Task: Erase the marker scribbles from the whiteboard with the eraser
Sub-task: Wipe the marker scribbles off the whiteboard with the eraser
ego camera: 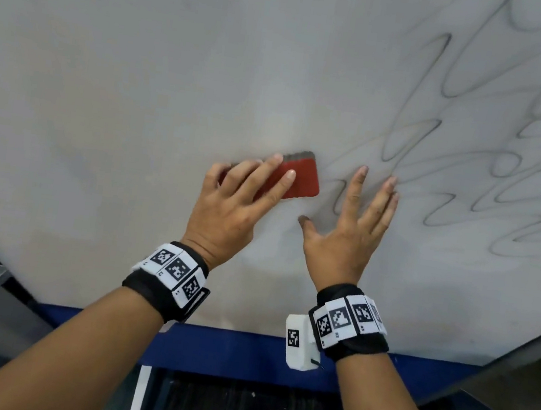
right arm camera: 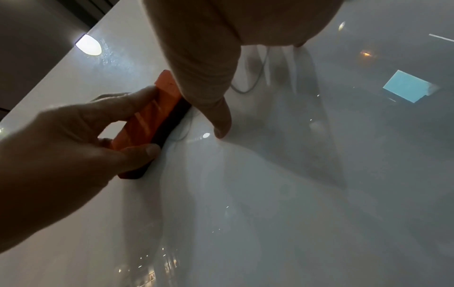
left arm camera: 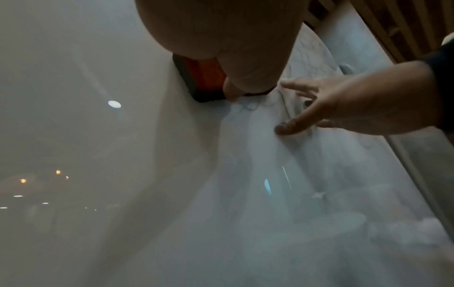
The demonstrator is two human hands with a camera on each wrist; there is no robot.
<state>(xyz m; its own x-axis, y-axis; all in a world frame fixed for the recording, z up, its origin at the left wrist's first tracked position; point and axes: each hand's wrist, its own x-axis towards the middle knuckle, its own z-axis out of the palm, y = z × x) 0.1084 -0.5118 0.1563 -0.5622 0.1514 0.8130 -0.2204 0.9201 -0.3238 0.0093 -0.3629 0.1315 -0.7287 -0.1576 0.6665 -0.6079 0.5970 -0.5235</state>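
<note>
with left hand [ego camera: 229, 196] gripping the eraser [ego camera: 300, 177] and right hand [ego camera: 350, 229] splayed flat on the whiteboard [ego camera: 142, 67], keep felt flush, sweep right across scribbles [ego camera: 476, 146].

head: above, looking down | wrists: close, facing opposite hands [ego camera: 350, 229]

I count one eraser [ego camera: 300, 177], one whiteboard [ego camera: 142, 67], one tangle of scribbles [ego camera: 476, 146] toward its right edge, and two wristbands [ego camera: 171, 278].
</note>
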